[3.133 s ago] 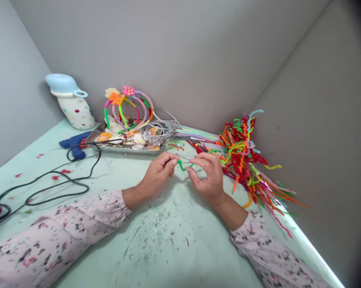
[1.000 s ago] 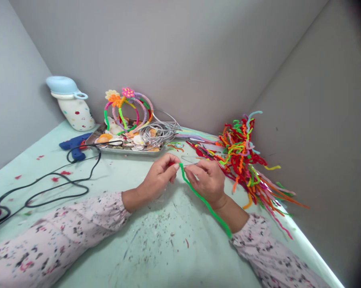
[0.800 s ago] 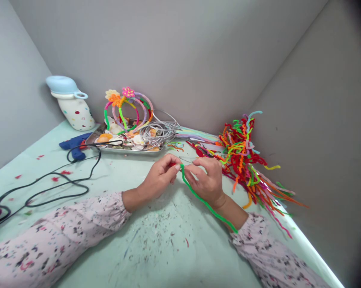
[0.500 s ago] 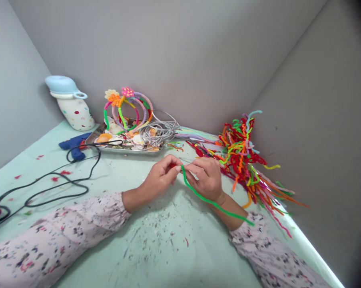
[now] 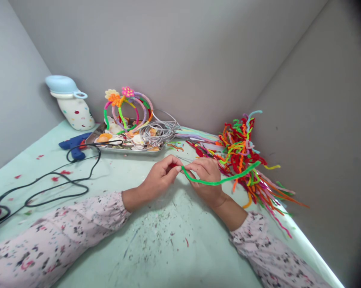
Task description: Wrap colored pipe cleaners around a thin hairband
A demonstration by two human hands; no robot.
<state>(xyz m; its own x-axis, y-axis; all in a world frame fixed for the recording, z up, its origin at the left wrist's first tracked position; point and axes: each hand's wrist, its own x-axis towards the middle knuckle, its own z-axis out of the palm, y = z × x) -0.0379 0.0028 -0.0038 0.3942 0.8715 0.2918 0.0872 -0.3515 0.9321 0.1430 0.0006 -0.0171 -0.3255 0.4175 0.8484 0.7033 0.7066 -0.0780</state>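
My left hand point(image 5: 160, 176) is closed in a pinch, its thumb and forefinger on a short red fuzzy piece point(image 5: 174, 165), mostly hidden by the fingers. At the thumb tip starts a green pipe cleaner point(image 5: 210, 183), which curves in front of my right hand and rises to a free end at the right. My right hand point(image 5: 208, 180) is also closed, fingertips pressed together beside the left thumb. What it pinches is hidden behind the fingers and the green strand. Both hands are held over the pale green table cover point(image 5: 168, 248).
Behind my hands, a metal tray point(image 5: 129, 151) bears shells, a coil of grey wire point(image 5: 160, 134) and colourful flowered hoops point(image 5: 144, 108). A blue glue gun point(image 5: 75, 145), its black cord point(image 5: 78, 192) and a bottle point(image 5: 74, 108) are left. Mixed pipe cleaners point(image 5: 240, 148) heap at right.
The green pipe cleaner's free end has swung up from my right sleeve to beside the pipe-cleaner heap. My right hand has turned slightly; the left has stayed in place.
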